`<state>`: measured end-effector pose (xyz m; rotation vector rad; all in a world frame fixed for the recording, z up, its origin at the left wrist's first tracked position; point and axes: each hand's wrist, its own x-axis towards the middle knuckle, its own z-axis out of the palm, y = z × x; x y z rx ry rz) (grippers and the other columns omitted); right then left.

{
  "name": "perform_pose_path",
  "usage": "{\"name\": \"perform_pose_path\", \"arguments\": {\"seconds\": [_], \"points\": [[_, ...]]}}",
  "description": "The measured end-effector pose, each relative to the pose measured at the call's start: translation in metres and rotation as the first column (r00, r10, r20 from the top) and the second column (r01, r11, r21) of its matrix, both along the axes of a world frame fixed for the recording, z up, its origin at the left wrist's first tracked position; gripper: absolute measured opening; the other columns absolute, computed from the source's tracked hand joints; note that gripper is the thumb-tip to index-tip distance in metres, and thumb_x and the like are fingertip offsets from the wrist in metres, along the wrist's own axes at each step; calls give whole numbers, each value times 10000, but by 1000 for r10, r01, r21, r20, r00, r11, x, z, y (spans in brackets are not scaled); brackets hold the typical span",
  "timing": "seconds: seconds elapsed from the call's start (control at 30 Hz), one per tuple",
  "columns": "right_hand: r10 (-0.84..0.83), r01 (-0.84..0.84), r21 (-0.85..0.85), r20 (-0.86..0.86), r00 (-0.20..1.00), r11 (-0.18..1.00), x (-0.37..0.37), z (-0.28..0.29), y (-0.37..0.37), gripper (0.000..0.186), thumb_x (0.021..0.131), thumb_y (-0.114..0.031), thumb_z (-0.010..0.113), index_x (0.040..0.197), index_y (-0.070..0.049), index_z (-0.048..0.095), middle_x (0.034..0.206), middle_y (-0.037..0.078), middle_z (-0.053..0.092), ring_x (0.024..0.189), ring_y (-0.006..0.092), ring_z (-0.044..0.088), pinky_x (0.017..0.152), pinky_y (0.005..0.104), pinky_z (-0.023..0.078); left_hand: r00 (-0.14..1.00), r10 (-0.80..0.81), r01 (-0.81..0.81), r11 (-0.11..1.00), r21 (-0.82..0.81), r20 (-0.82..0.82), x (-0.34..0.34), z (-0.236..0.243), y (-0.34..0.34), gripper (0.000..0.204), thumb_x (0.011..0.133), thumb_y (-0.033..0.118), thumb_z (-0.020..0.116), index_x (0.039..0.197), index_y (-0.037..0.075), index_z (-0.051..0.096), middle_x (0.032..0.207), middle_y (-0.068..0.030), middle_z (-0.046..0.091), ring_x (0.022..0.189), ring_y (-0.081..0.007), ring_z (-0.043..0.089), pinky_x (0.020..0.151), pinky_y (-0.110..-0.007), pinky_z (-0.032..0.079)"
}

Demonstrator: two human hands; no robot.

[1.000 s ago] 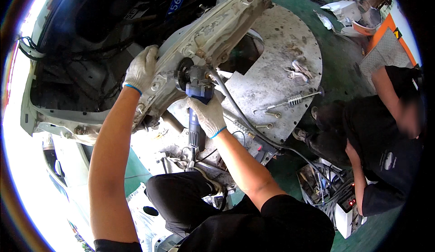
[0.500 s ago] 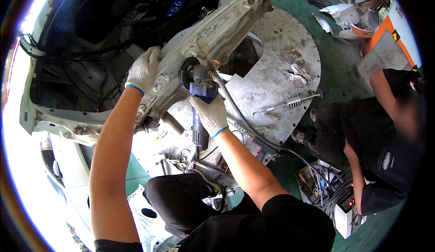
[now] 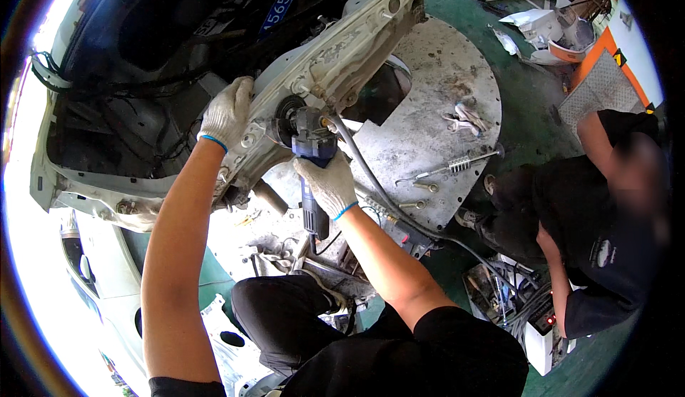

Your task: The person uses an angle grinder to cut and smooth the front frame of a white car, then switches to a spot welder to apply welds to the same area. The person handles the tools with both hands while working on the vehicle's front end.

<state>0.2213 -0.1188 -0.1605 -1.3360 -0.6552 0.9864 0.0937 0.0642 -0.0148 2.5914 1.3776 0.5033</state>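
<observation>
My right hand, in a white knit glove with a blue cuff, is wrapped round the body of a blue and black angle grinder. The grinder's disc is at the scuffed, pale car body panel; whether it touches is hard to make out. My left hand, gloved alike, grips the panel's inner edge to the left of the disc, with its fingertips partly hidden. Behind the panel opens the dark car compartment, with loose cables inside and a blue plate lying in it.
A thick grey cable runs past the grinder toward a tool box. On the round metal platform lie crumpled gloves and a slide hammer. A person in black crouches at right. Scrap parts stand farther back.
The grinder and my right hand have shifted slightly left along the panel, and the small sparks by the disc are gone. My left hand stays in place.
</observation>
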Motion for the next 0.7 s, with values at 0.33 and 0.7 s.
{"name": "perform_pose_path", "arguments": {"seconds": [0.33, 0.7], "points": [[-27, 28, 54, -16, 1000, 998, 0, 4, -2, 390, 816, -219, 825, 1091, -6, 650, 838, 86, 723, 713, 169, 691, 668, 339, 573, 1000, -10, 10, 1000, -2, 26, 5, 5, -8, 534, 1077, 430, 364, 1353, 56, 626, 1264, -282, 675, 1207, -477, 614, 1036, -491, 480], [-29, 29, 34, -17, 999, 999, -1, 31, -6, 434, 804, -260, 834, 1108, -8, 655, 852, 100, 736, 747, 192, 717, 708, 357, 588, 998, 57, -56, 996, -68, 14, 9, 12, -16, 487, 1077, 411, 387, 1328, 72, 631, 1245, -270, 681, 1177, -478, 624, 1004, -505, 493]]}}
